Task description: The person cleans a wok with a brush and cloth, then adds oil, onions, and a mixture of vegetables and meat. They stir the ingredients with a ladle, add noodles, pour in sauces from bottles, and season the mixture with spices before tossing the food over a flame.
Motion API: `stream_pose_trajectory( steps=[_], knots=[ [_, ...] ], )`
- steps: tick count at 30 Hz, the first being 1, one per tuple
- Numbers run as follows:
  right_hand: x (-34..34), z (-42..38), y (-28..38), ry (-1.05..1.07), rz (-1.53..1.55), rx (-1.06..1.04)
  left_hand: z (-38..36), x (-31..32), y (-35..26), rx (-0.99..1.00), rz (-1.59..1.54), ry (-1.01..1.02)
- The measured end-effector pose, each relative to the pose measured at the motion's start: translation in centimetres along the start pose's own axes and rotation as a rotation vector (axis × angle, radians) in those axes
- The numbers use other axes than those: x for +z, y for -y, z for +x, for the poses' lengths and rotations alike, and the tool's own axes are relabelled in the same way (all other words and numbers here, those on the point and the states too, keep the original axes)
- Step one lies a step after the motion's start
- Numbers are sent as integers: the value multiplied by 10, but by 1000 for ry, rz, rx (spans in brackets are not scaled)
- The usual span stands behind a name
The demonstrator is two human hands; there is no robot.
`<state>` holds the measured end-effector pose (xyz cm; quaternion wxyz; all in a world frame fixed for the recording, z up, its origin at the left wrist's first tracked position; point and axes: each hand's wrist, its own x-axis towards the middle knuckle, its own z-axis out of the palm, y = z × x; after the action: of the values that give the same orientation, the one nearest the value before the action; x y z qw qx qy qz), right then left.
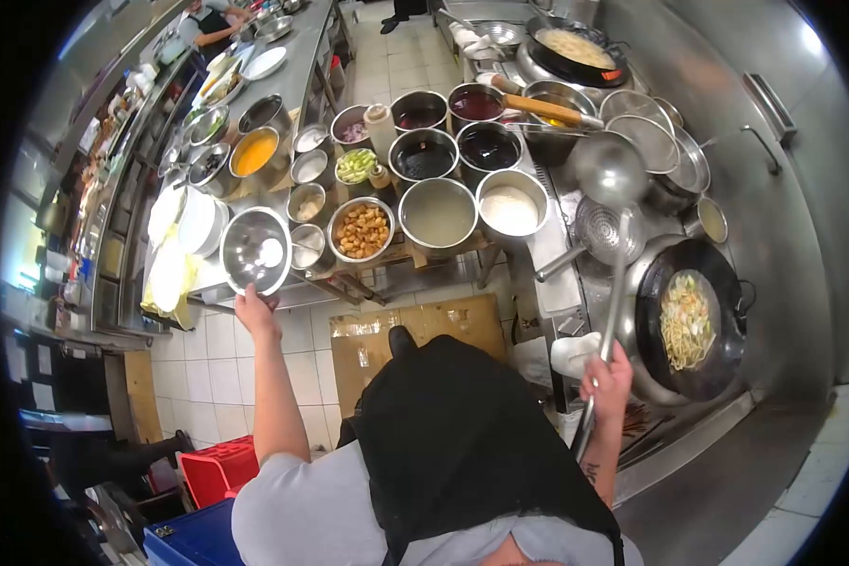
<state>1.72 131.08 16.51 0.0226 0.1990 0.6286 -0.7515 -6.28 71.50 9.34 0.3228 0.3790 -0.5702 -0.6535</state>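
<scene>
Two things are in hand: a steel bowl (256,250) at the counter's (297,80) near edge, gripped at its rim by the outstretched left hand (257,311), and a long ladle (609,170) whose handle the right hand (609,379) clasps, cup raised beside the noodle wok (689,316).

Left hand (256,311) holds a steel bowl (255,250); right hand (608,379) grips a ladle (609,170).

No legible txt anywhere: no labels, brands, nos. or signs readable on containers, shelves or walls; res. too low, fisheye blur.
</scene>
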Motion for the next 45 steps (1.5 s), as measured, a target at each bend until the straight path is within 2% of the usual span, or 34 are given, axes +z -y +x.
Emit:
stream_pose_trajectory(
  steps=[2, 4, 6, 8, 10, 13, 16, 18, 22, 27, 30, 34, 37, 45],
  knots=[
    [45, 19, 5, 92, -83, 19, 19, -22, 1, -92, 9, -30],
    [85, 45, -11, 125, -93, -58, 53, -41, 18, -181, -35, -29],
    [117, 65, -8, 173, -251, 13, 87, -70, 49, -158, 4, 51],
    [142, 97, -37, 87, -441, -226, 109, -80, 59, -295, -64, -54],
    [166, 114, -50, 12, -562, -336, 122, -87, 63, -332, -89, -25],
    [198, 129, -54, -71, -664, -357, 142, -88, 66, -368, -93, 11],
    [225, 132, -45, -101, -672, -225, 163, -82, 62, -367, -89, 69],
    [234, 138, -50, -118, -666, -233, 171, -76, 54, -343, -89, 118],
    [263, 126, -26, -101, -524, 6, 168, -73, 45, -503, -150, 85],
    [280, 128, -29, -84, -222, 73, 179, -129, 134, -646, -52, 229],
    [290, 127, -25, -69, -135, 100, 164, -159, 174, -756, 199, 302],
    [296, 128, -23, -34, -18, 122, 139, -180, 186, -886, 607, 508],
    [299, 127, -20, -13, 29, 142, 131, -191, 190, -928, 714, 616],
    [288, 124, -7, 60, 199, 183, 139, -186, 195, -880, 700, 546]
  ],
)
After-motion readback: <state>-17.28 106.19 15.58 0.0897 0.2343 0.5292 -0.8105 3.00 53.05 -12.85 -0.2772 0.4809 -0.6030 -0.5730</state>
